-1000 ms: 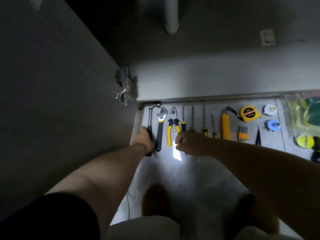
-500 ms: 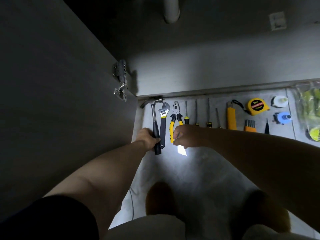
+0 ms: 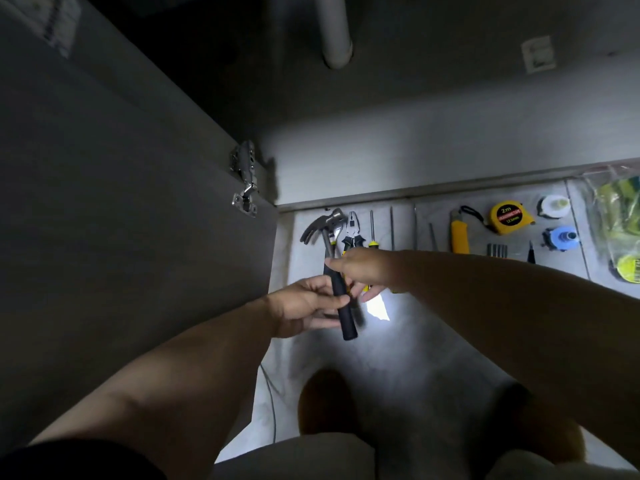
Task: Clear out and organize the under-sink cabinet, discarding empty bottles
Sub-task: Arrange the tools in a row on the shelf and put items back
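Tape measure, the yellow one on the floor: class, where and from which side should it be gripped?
Grip the yellow tape measure across its rounded case from above. It lies flat, label up, with bare floor around its sides; the black strap trails off to its left.

Left arm: bare forearm reaching forward from lower left.
Left hand (image 3: 304, 306): fingers curled around a handle, thumb on top.
Right arm: bare forearm crossing in from the right.
Right hand (image 3: 360, 268): knuckles up, fingers bent downward, just beside the left hand.

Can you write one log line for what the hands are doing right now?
left hand: holds hammer handle | right hand: reaching over pliers | hammer: lifted
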Motion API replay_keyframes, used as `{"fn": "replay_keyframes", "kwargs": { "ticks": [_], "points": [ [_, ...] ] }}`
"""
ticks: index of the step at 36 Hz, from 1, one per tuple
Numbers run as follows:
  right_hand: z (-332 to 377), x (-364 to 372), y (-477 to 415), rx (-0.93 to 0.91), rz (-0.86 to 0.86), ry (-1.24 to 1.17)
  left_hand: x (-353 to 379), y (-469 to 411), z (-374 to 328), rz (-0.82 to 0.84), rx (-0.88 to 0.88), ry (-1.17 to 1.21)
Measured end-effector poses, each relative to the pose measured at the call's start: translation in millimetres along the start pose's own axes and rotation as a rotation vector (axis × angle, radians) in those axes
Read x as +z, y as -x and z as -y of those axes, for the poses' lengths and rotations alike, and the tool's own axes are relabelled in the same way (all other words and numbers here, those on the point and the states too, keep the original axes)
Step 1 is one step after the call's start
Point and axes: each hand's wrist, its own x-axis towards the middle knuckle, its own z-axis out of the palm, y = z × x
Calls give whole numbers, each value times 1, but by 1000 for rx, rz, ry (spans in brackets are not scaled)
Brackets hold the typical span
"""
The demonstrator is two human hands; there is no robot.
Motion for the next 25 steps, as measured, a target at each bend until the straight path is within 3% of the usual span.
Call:
{"fn": "replay_keyframes", "kwargs": {
  "ticks": [5, 11, 15, 18, 25],
  "points": [
    [-14, -11, 11, -53, -120, -47, 19, -8, -1, 58, 16, -139],
    [-36, -32, 23, -31, -6, -150, 7, -12, 0, -29, 30, -190],
    [-44, -42, 23, -42, 100, -202, -11, -28, 4, -459, 120, -257],
    [-42, -40, 17, -19, 92, -248, -22, -51, 7, -757, 192, -456],
    [-38, -37, 3, -33, 52, -276, -21, -79, 13, -867, 162, -751]
  ]
}}
